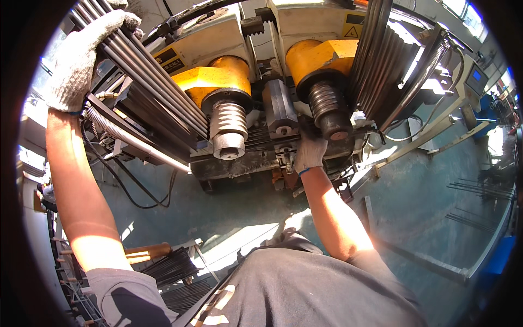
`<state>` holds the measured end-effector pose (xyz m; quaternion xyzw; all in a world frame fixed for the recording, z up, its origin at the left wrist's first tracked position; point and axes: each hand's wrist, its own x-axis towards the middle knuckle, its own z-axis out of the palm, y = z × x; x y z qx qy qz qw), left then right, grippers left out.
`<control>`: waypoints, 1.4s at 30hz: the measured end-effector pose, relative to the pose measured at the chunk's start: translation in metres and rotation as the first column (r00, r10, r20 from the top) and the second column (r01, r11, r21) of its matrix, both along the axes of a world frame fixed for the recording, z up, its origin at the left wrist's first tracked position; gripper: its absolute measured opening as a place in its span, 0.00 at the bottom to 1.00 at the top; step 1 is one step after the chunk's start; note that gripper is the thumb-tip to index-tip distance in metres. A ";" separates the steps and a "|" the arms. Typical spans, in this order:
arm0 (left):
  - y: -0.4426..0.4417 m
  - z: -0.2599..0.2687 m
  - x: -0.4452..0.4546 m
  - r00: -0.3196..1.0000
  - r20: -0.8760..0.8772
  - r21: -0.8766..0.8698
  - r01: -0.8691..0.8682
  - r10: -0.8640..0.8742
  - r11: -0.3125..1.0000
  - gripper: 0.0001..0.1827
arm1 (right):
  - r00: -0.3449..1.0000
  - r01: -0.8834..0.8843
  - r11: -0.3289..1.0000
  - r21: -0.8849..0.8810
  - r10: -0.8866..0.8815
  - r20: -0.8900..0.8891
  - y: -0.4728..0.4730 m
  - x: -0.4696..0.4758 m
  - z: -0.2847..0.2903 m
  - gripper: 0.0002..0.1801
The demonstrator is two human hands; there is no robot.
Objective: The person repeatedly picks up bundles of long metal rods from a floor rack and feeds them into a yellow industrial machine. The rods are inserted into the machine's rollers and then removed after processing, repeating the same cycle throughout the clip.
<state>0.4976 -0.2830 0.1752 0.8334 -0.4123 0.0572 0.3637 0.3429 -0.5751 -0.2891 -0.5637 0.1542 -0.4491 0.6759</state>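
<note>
At the upper left, my left hand [75, 67] wears a pale knitted glove and is wrapped around several metal bars [153, 75]. The bars slope down to the left grooved roller [229, 118], which sits under a yellow bending head [216, 77]. My right hand [311, 149], also gloved, reaches in between the dark central block [280, 106] and the right grooved roller [325, 102]. Its fingers are dark and partly hidden, so what they grip is unclear. On the far side of that roller, more metal bars [369, 53] rise steeply beside a second yellow head [322, 57].
A ribbed hose [108, 122] and a black cable [135, 200] hang at the left. A control box with a small screen [474, 77] stands at the right. Dark rods [173, 267] lie on a rack at the lower left. Another frame [425, 261] stands on the green floor [416, 204].
</note>
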 end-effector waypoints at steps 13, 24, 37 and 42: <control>0.063 -0.089 -0.170 0.963 -0.002 -0.503 -0.234 0.269 0.832 0.21 | 0.982 0.191 0.830 0.524 -0.156 -0.110 0.053 -0.160 0.047 0.10; 0.066 -0.477 -0.395 0.099 -0.880 -0.415 -0.636 -0.464 0.651 0.15 | 0.250 0.794 0.347 -0.499 -0.935 -0.253 -0.059 -0.668 0.053 0.13; -0.082 -0.548 -0.585 -0.271 -0.931 -0.099 -0.462 -0.246 0.881 0.15 | -0.263 -0.009 0.359 -0.933 -0.901 -0.344 -0.413 -0.913 0.137 0.20; -0.085 -0.471 -0.602 -0.077 -0.979 -0.126 -0.499 -0.189 0.857 0.18 | -0.211 -0.169 0.357 -0.919 -0.924 -0.320 -0.456 -0.892 0.064 0.20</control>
